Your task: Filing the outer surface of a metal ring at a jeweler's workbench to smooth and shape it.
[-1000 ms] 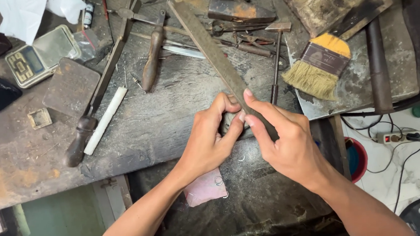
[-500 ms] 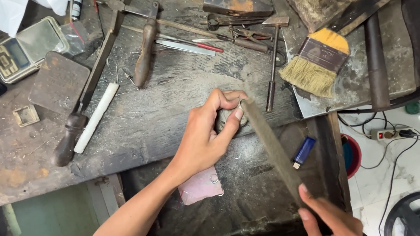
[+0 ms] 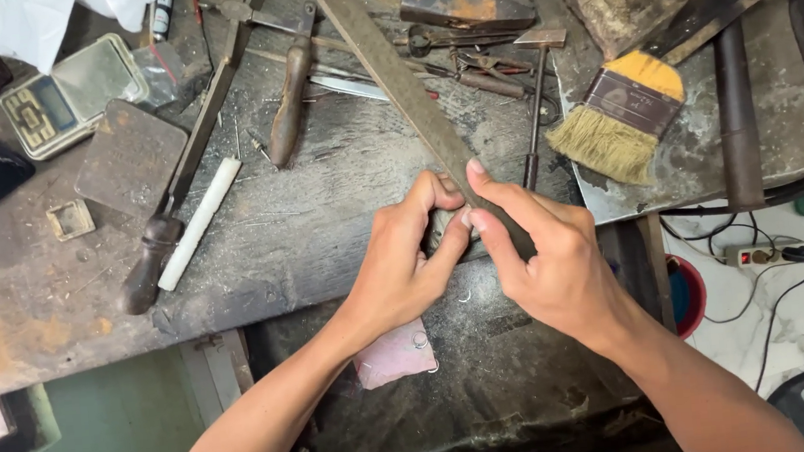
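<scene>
A long flat metal file (image 3: pixel 390 74) lies diagonally across the worn workbench (image 3: pixel 325 222), its far end pointing up and left. My right hand (image 3: pixel 548 262) grips the file's near end, thumb and forefinger on top of it. My left hand (image 3: pixel 405 264) pinches a small grey workpiece (image 3: pixel 443 230) right under the file at the bench edge. Fingers hide most of the piece, so its shape is unclear.
A yellow-handled brush (image 3: pixel 618 113) lies right of the file. Pliers, a small hammer (image 3: pixel 535 91) and wooden-handled tools (image 3: pixel 289 101) lie at the back. A digital scale (image 3: pixel 67 95) sits at the left, a white stick (image 3: pixel 199 223) beside it. A pink cloth (image 3: pixel 393 356) lies in the tray below.
My right hand pulled the file back toward me half a second ago, then pushed it forward again across the workpiece. My left hand stayed on the piece.
</scene>
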